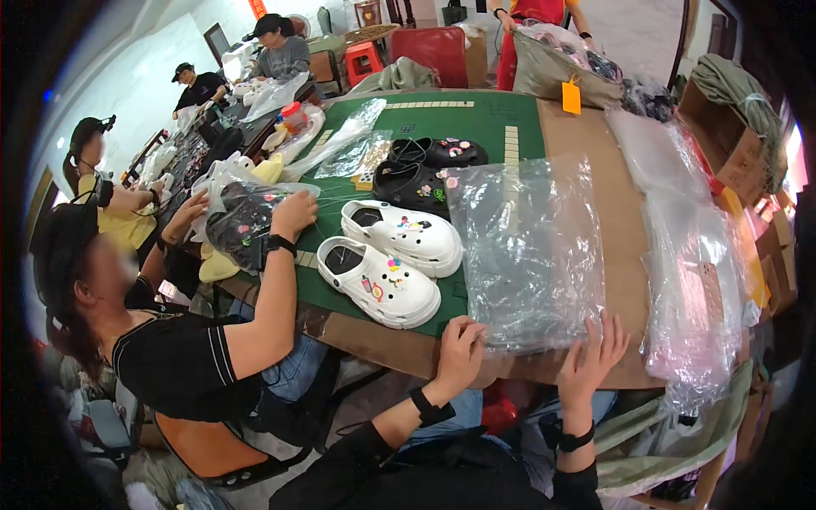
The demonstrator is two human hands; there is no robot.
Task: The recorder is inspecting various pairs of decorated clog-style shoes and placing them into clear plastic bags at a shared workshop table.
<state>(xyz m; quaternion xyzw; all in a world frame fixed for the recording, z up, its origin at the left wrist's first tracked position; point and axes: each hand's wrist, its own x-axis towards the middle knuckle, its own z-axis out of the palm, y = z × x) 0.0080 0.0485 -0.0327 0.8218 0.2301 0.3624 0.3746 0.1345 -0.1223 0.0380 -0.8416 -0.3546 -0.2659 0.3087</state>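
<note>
At the near edge of the desk (586, 127), both of the person's hands rest on a stack of clear plastic bags (531, 246). The left hand (459, 350) lies on the stack's lower left corner, fingers (469, 327) spread loosely and pressing flat on the plastic, gripping nothing. The right hand (595, 357) sits at the lower right corner, fingers fanned wide open, tips touching the bag edge; whether it pinches a sheet I cannot tell. Each wrist wears a black band.

Just left of the bags, on the green mat (476, 119), a pair of white clogs (391, 255) with coloured charms lies side by side. Beyond them sits a pair of black clogs (425, 170), also with charms. More clear bags (697, 280) hang over the desk's right side, near a cardboard box (731, 144).

To the left, a seated co-worker in a black top holds a bagged dark clog (246, 221) with a hand (293, 212) closed on it. Other people work further back along the desk.
</note>
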